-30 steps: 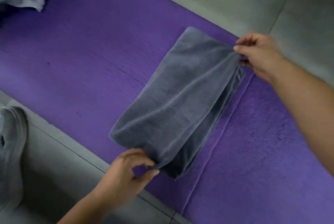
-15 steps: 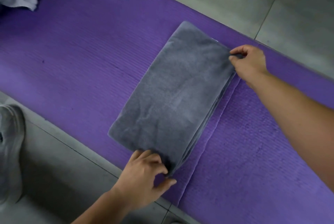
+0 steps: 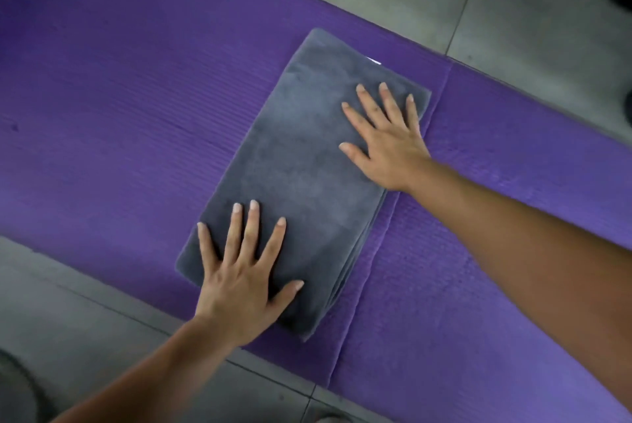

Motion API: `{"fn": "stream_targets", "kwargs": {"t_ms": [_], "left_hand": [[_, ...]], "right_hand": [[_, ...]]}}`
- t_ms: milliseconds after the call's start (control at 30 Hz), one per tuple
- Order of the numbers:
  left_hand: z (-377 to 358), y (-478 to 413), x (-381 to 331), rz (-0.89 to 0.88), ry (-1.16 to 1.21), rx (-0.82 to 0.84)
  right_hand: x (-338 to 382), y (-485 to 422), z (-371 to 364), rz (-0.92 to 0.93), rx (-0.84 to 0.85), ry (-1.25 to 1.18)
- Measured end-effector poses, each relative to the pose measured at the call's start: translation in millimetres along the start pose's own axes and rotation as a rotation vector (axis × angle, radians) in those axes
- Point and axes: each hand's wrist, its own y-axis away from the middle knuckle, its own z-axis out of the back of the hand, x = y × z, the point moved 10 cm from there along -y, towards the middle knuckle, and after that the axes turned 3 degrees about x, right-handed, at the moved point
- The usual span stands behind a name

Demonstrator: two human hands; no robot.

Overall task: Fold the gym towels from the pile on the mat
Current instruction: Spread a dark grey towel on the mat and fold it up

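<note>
Pressing flat on a folded grey towel point(image 3: 301, 166) with the left hand point(image 3: 239, 282), fingers straight and splayed wide, gripping nothing. Doing the same with the right hand point(image 3: 386, 145) at the far end. Lying under both palms on a purple mat point(image 3: 119, 80), layered edges just thumb-side of the left hand. Grey floor point(image 3: 530, 12) beyond the right fingertips.

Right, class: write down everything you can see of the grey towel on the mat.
The grey towel looks like soft, plush cloth, folded into a long rectangle, its stacked layers showing along the right edge. It lies flat and slanted on the purple mat. A white tag peeps out at its far edge. The left hand lies flat on its near end, the right hand on its far end, fingers spread.
</note>
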Motion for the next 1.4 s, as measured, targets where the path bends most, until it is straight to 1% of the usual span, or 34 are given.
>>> {"fn": "stream_targets", "kwargs": {"t_ms": [67,167,233,300,333,400,467,533,600,667,800,933,1000,1100,1167,1200,1267,1333,1400], "left_hand": [[-7,6,-4,0.002,-0.017,0.021],[-2,8,-7,-0.018,-0.006,0.023],[15,6,-4,-0.042,0.041,-0.052],[36,-8,13,-0.001,0.087,-0.152],[44,-19,23,0.039,0.088,-0.182],[49,-42,37,0.082,0.068,-0.191],[40,-53,39,0.065,0.025,-0.160],[28,-49,40,0.070,0.011,-0.144],[22,-38,42,0.118,0.032,-0.157],[18,-30,43,0.166,0.051,-0.158],[18,-22,43,0.209,0.077,-0.153],[15,-13,49,0.272,0.157,-0.118],[16,-3,56,0.297,0.241,-0.143],[26,14,85,0.379,0.422,-0.252],[33,22,104,0.429,0.556,-0.314],[36,24,112,0.466,0.636,-0.307],[34,24,125,0.564,0.752,-0.224],[27,21,132,0.618,0.730,-0.077],[23,21,138,0.607,0.695,0.049]], "right_hand": [[-24,7,-6,-0.068,-0.012,-0.020],[-38,10,-7,-0.094,-0.001,-0.035],[-35,10,-1,-0.135,-0.006,-0.061],[-24,6,19,-0.178,-0.098,-0.107],[-11,1,31,-0.159,-0.150,-0.134],[28,-20,45,-0.042,-0.177,-0.167],[66,-49,45,0.098,-0.139,-0.101],[79,-75,37,0.152,-0.084,-0.015],[68,-91,34,0.131,-0.044,0.032],[58,-99,36,0.106,-0.040,0.056],[67,-109,40,-0.014,-0.047,0.002],[71,-112,45,-0.036,-0.047,0.039],[68,-116,58,-0.016,-0.040,0.077],[72,-126,81,0.121,-0.012,0.137],[73,-130,88,0.203,0.033,0.067],[73,-131,89,0.211,0.055,0.020],[72,-130,91,0.198,0.083,-0.011],[73,-131,93,0.186,0.096,0.020],[75,-134,97,0.196,0.099,0.044]]}}
